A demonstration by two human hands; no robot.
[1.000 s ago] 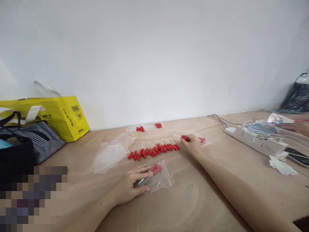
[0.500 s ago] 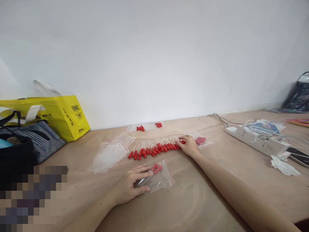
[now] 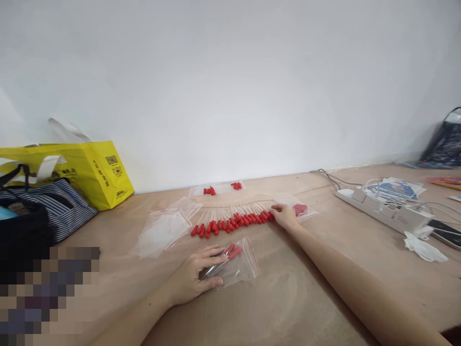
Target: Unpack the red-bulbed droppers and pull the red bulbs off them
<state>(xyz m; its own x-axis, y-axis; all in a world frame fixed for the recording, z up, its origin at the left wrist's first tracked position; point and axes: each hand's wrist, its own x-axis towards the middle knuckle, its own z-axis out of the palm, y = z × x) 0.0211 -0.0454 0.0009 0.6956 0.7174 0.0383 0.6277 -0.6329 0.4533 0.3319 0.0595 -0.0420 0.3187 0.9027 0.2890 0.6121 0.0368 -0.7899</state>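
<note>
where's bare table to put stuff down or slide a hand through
Bare table lies between the right forearm and the power strip, and between the yellow bag and the empty bags. Crowded: the dropper row at the right hand, the small bag under the left hand.

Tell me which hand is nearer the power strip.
Right. The right hand rests at the right end of the dropper row, left of the power strip; the left hand lies farther left, on a plastic bag.
</note>
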